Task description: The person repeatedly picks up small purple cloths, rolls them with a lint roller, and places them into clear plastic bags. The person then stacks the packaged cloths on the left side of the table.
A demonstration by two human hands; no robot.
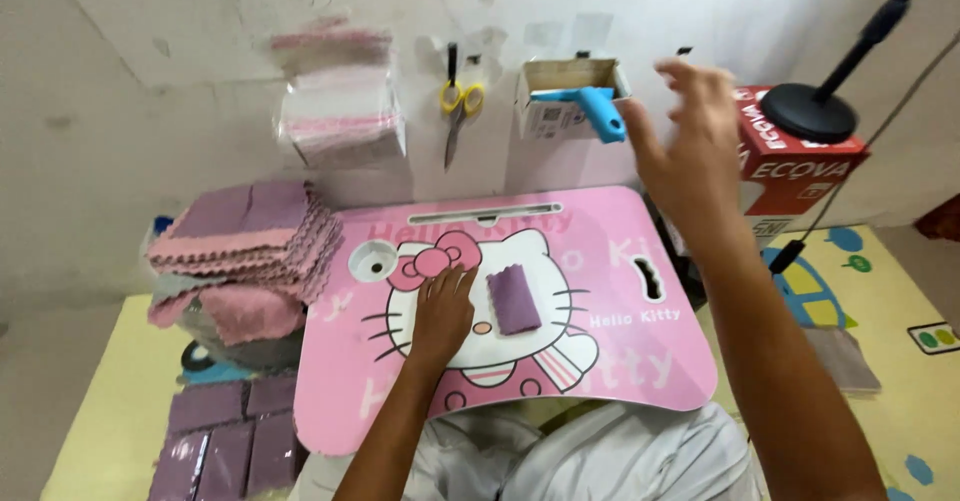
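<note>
I note packed purple cloths [225, 441] lying near, at lower left; left hand [441, 313] rests flat and open on the pink bench [620, 361], gripping nothing, just beside the folded purple cloth [514, 300] at bench centre; judged: one cloth folded, not yet bagged; loose cloth stack [250, 236] left remains; right hand [690, 131] is raised, fingers spread, empty, near the blue tool [598, 111] by the wall.

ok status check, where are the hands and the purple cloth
Left hand flat on the pink lap table, beside the folded purple cloth. Right hand raised, open, near the blue tool. Nothing between.
</note>
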